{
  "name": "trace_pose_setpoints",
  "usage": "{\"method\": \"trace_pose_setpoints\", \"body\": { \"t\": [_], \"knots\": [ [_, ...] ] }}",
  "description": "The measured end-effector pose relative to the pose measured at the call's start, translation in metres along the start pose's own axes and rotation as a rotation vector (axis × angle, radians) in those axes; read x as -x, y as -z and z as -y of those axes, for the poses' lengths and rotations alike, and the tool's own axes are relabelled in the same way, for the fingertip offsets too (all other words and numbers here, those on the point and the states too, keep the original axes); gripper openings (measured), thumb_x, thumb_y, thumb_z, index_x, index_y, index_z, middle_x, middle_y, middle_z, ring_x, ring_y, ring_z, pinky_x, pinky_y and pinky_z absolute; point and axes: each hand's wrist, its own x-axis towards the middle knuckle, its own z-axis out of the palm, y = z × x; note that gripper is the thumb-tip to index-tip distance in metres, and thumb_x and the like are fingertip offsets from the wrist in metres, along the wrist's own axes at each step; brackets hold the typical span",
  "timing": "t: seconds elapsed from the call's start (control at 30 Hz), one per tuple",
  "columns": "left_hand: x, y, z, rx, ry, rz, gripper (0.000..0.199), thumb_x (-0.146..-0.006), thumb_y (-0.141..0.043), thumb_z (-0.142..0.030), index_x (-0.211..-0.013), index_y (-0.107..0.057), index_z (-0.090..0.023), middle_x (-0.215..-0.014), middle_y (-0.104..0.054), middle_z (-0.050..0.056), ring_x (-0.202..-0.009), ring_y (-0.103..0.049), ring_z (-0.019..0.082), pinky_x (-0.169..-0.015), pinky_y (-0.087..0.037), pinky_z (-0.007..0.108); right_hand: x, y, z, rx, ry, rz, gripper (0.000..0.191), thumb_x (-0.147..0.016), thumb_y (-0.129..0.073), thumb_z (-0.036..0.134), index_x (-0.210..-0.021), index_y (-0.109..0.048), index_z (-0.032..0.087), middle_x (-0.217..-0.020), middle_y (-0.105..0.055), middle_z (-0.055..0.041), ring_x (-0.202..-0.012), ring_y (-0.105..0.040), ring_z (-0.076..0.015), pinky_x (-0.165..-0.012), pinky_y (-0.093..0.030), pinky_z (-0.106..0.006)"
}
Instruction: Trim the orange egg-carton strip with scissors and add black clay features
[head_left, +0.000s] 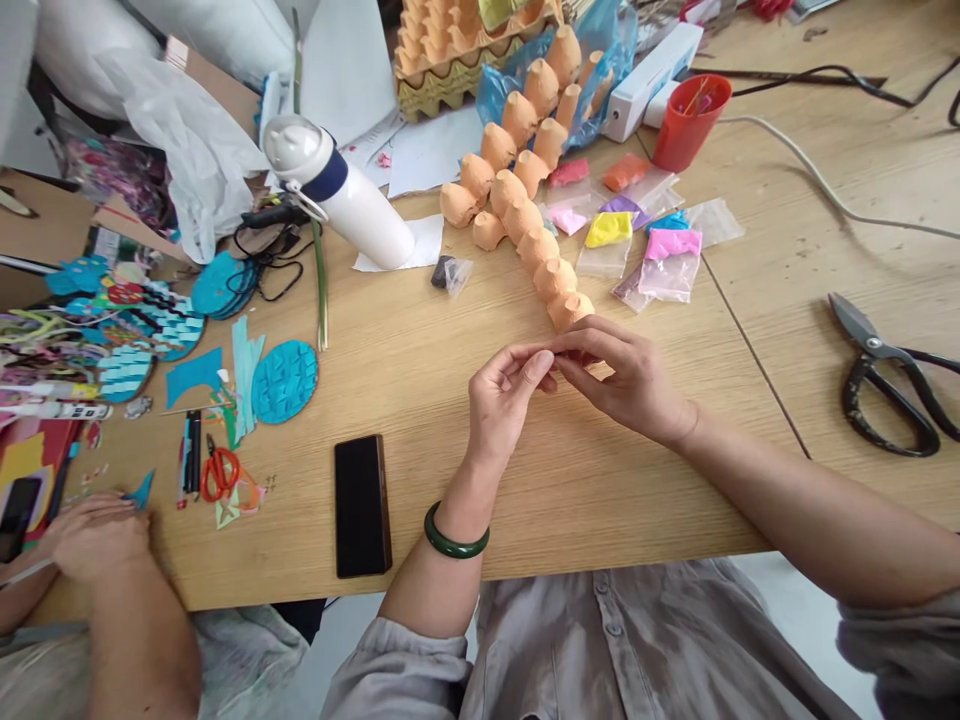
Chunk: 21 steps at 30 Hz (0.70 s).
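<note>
My left hand [504,395] and my right hand [626,378] meet over the table, fingertips pinched together. Whatever lies between them is hidden or too small to make out. Just beyond the fingers ends a row of orange egg-carton cups [536,248], running away from me; whether my right hand touches the last cup, I cannot tell. A second row of cups [498,146] lies beside it. Left of the rows sits a small plastic bag with a black lump [442,272]. To the right are several small bags of coloured clay, among them yellow [609,230] and pink [673,243].
A white bottle [360,205] stands at the back left; a phone [362,505] lies left of my arm. Large black-handled scissors [885,370] rest at right. A red cup [691,120] stands by a power strip [651,80]. A co-worker's hands [101,535] are at far left.
</note>
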Motion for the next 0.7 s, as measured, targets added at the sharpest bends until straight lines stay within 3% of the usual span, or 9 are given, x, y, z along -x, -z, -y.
{"method": "trace_pose_setpoints", "body": {
  "t": [0.27, 0.5, 0.7],
  "knots": [
    [-0.0018, 0.0023, 0.0016, 0.007, 0.049, -0.015, 0.032, -0.085, -0.081, -0.047, -0.078, -0.072, -0.017, -0.069, -0.07, 0.0, -0.055, -0.061, 0.007, -0.058, -0.051, 0.021, -0.0003, 0.0018, -0.0022, -0.017, -0.071, 0.043, 0.009, -0.099, -0.065, 0.025, -0.102, -0.07, 0.019, -0.09, -0.066, -0.0035, -0.072, -0.064, -0.0115, -0.064, -0.056, -0.025],
    [-0.0023, 0.0019, 0.0008, -0.009, 0.065, -0.021, 0.036, -0.084, -0.08, -0.05, -0.075, -0.07, -0.017, -0.069, -0.069, 0.0, -0.055, -0.061, 0.007, -0.057, -0.051, 0.021, 0.0001, 0.0024, -0.0053, 0.019, -0.001, 0.051, 0.009, -0.1, -0.061, 0.021, -0.103, -0.07, 0.019, -0.088, -0.064, -0.0031, -0.071, -0.063, -0.0115, -0.064, -0.055, -0.025],
    [-0.0017, 0.0014, 0.0011, 0.027, 0.09, 0.042, 0.039, -0.085, -0.078, -0.052, -0.073, -0.068, -0.017, -0.069, -0.067, 0.0, -0.052, -0.058, 0.007, -0.05, -0.051, 0.021, -0.0002, 0.0034, -0.008, 0.06, 0.079, 0.062, 0.011, -0.101, -0.06, 0.021, -0.101, -0.071, 0.019, -0.087, -0.064, -0.0042, -0.071, -0.061, -0.0123, -0.062, -0.052, -0.025]
  ]
}}
